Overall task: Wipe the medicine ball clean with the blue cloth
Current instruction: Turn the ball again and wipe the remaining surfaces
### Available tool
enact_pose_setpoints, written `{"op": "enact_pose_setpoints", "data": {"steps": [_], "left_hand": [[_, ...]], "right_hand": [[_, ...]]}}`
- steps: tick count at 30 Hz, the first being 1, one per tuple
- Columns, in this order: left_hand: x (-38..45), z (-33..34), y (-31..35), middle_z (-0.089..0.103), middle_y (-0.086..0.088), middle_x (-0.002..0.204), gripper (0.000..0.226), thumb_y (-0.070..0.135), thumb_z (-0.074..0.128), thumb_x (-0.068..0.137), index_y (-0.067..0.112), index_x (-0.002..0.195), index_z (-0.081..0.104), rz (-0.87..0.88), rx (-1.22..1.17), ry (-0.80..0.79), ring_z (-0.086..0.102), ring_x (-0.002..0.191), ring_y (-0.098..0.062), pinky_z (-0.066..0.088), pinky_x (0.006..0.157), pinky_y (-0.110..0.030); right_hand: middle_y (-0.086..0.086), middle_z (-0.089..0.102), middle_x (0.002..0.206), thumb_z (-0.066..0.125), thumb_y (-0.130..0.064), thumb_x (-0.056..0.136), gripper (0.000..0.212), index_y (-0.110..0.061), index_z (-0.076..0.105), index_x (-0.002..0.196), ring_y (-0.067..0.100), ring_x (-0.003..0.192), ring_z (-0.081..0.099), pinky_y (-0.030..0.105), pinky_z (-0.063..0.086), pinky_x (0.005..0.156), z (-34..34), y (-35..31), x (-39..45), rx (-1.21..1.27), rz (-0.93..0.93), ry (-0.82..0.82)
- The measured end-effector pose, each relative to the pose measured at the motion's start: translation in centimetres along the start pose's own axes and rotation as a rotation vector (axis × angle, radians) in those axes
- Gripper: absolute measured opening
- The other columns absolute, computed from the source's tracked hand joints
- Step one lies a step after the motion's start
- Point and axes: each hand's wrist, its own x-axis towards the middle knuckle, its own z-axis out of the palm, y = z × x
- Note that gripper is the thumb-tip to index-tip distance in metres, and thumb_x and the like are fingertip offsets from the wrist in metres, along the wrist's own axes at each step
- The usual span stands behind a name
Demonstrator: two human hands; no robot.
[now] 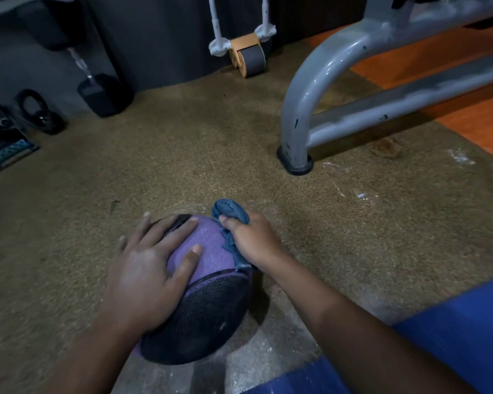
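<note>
A purple and black medicine ball point(211, 302) sits on the brown speckled floor in the lower middle of the head view. My left hand point(148, 268) lies flat on its top left with fingers spread straight. My right hand point(251, 240) grips a bunched blue cloth point(229, 213) and presses it against the ball's upper right side. Part of the cloth hangs down along the ball under my hand.
A grey metal bench frame point(305, 109) stands on the floor to the right, its foot point(295, 163) near the ball. A dumbbell point(103, 95) and a black kettlebell point(40, 112) sit at the left wall. An ab roller point(248, 56) rests at the back. Blue clothing point(467, 336) fills the lower right.
</note>
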Motion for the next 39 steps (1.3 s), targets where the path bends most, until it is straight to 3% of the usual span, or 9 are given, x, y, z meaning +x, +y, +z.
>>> {"op": "enact_pose_setpoints", "data": {"steps": [4, 6, 11, 16, 20, 24, 32, 36, 39], "left_hand": [[0.3, 0.2, -0.8, 0.052, 0.022, 0.14, 0.054, 0.067, 0.031, 0.089, 0.046, 0.13, 0.058, -0.067, -0.124, 0.091, 0.041, 0.138, -0.015, 0.035, 0.111, -0.047], [0.4, 0.2, -1.3, 0.053, 0.025, 0.138, 0.051, 0.065, 0.032, 0.089, 0.047, 0.128, 0.06, -0.097, -0.169, 0.115, 0.043, 0.135, -0.011, 0.036, 0.11, -0.045], [0.2, 0.6, -1.9, 0.056, 0.027, 0.133, 0.047, 0.059, 0.034, 0.09, 0.044, 0.122, 0.065, -0.141, -0.295, 0.191, 0.048, 0.129, -0.008, 0.037, 0.11, -0.041], [-0.4, 0.5, -2.7, 0.055, 0.028, 0.134, 0.048, 0.062, 0.03, 0.09, 0.048, 0.12, 0.064, -0.207, -0.358, 0.234, 0.046, 0.131, -0.008, 0.036, 0.11, -0.038], [-0.5, 0.7, -2.3, 0.054, 0.027, 0.135, 0.049, 0.059, 0.03, 0.09, 0.046, 0.123, 0.064, -0.213, -0.277, 0.244, 0.044, 0.132, -0.006, 0.029, 0.107, -0.026], [0.0, 0.9, -0.9, 0.055, 0.025, 0.135, 0.053, 0.06, 0.027, 0.089, 0.044, 0.122, 0.065, -0.238, -0.25, 0.252, 0.044, 0.131, -0.011, 0.034, 0.111, -0.044], [0.1, 1.0, -0.6, 0.055, 0.024, 0.136, 0.053, 0.06, 0.028, 0.088, 0.044, 0.122, 0.065, -0.248, -0.264, 0.261, 0.046, 0.131, -0.009, 0.037, 0.109, -0.046], [-0.7, 1.1, -0.9, 0.056, 0.022, 0.135, 0.047, 0.054, 0.033, 0.09, 0.043, 0.122, 0.065, -0.261, -0.257, 0.309, 0.046, 0.131, -0.01, 0.035, 0.11, -0.038], [-0.9, 1.1, -0.7, 0.055, 0.025, 0.134, 0.041, 0.05, 0.036, 0.091, 0.045, 0.119, 0.066, -0.314, -0.278, 0.337, 0.046, 0.129, -0.008, 0.034, 0.105, -0.031]], "right_hand": [[0.0, 0.07, 0.085, 0.064, -0.03, 0.092, 0.015, -0.018, 0.072, 0.098, 0.02, 0.078, 0.067, 0.025, 0.049, 0.063, 0.6, 2.4, -0.7, 0.306, 0.237, 0.066], [0.0, 0.07, 0.09, 0.063, -0.033, 0.092, 0.014, -0.022, 0.07, 0.096, 0.021, 0.086, 0.068, 0.026, 0.045, 0.068, 1.2, 2.8, -2.0, 0.295, 0.212, 0.162], [-0.007, 0.052, 0.125, 0.05, -0.051, 0.08, 0.048, -0.033, 0.059, 0.124, 0.019, 0.11, 0.051, 0.035, 0.044, 0.092, 2.5, -0.5, -6.5, -0.337, -0.326, 0.197], [-0.006, 0.044, 0.143, 0.05, -0.049, 0.085, 0.053, -0.036, 0.048, 0.136, 0.023, 0.12, 0.046, 0.038, 0.047, 0.085, 3.2, -0.9, -8.8, -0.534, -0.645, 0.109], [-0.005, 0.059, 0.121, 0.05, -0.05, 0.084, 0.044, -0.028, 0.063, 0.12, 0.017, 0.105, 0.058, 0.035, 0.047, 0.093, 2.2, 1.2, -5.0, -0.245, -0.316, 0.179], [0.001, 0.07, 0.094, 0.06, -0.042, 0.091, 0.023, -0.022, 0.07, 0.098, 0.024, 0.089, 0.067, 0.034, 0.051, 0.081, 1.2, 1.9, -2.7, 0.159, 0.198, 0.123], [-0.011, 0.044, 0.136, 0.048, -0.052, 0.082, 0.051, -0.038, 0.05, 0.131, 0.019, 0.117, 0.045, 0.038, 0.044, 0.092, 2.7, -1.2, -9.6, -0.482, -0.504, 0.165], [-0.01, 0.057, 0.117, 0.051, -0.048, 0.086, 0.04, -0.029, 0.063, 0.119, 0.015, 0.101, 0.057, 0.031, 0.045, 0.086, 2.0, 0.5, -5.9, -0.27, -0.348, 0.193], [-0.001, 0.069, 0.099, 0.061, -0.036, 0.093, 0.02, -0.021, 0.069, 0.104, 0.02, 0.089, 0.065, 0.033, 0.05, 0.08, 1.4, 3.4, -3.7, 0.165, 0.1, 0.139]]}}
